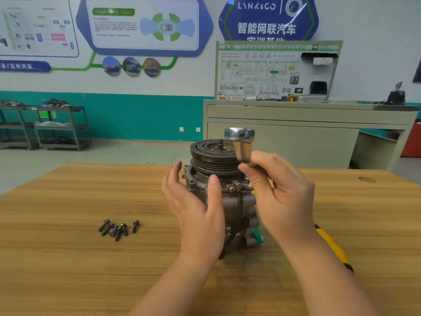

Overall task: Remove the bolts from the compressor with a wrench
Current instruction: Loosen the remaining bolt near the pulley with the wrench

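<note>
A person's two hands work at a compressor standing upright near the middle of a wooden table, its grooved black pulley on top with a short threaded shaft rising from the centre. The left hand is spread, fingers straight and thumb up, cupping the left side of the compressor's grey body. The right hand pinches the lower end of a shiny metal wrench between thumb and fingers and holds it upright just to the right of the pulley, its head blurred above the pulley's rim. One bolt head shows on the flange at the front of the compressor, between the two hands. A cluster of dark bolts lies loose on the table well to the left. A yellow tool handle shows on the table behind the right forearm. A grey cabinet with a wiring board stands beyond the table.
</note>
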### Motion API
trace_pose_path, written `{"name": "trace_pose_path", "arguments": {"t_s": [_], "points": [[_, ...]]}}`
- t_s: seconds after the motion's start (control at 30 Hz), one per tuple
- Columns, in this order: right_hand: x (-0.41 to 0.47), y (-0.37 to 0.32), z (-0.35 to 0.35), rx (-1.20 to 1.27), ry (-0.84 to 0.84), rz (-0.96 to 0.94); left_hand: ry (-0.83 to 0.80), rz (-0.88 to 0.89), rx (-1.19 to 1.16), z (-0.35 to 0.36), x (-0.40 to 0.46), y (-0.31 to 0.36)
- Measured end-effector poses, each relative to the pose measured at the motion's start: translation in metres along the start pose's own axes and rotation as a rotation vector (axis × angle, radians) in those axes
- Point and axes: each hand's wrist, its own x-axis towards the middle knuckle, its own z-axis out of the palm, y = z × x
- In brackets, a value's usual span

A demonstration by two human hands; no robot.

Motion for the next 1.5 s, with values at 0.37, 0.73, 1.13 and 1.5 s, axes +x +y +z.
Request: {"name": "trace_pose_path", "arguments": {"t_s": [0.37, 0.73, 1.13, 1.5], "points": [[-0.002, -0.002, 0.004, 0.009, 0.061, 0.033, -0.006, -0.022, -0.015, 0.0, 0.0, 0.0], [-0.002, -0.006, 0.018, -0.199, 0.107, -0.05, -0.009, 0.002, -0.013, 0.0, 0.001, -0.001], [-0.007, 0.003, 0.021, 0.565, 0.574, 0.569, -0.022, -0.052, -0.045, 0.0, 0.002, -0.005], [0.019, 0.028, -0.002, 1.221, 0.59, 1.066, -0.06, -0.063, -0.044, -0.002, 0.002, -0.003]]}}
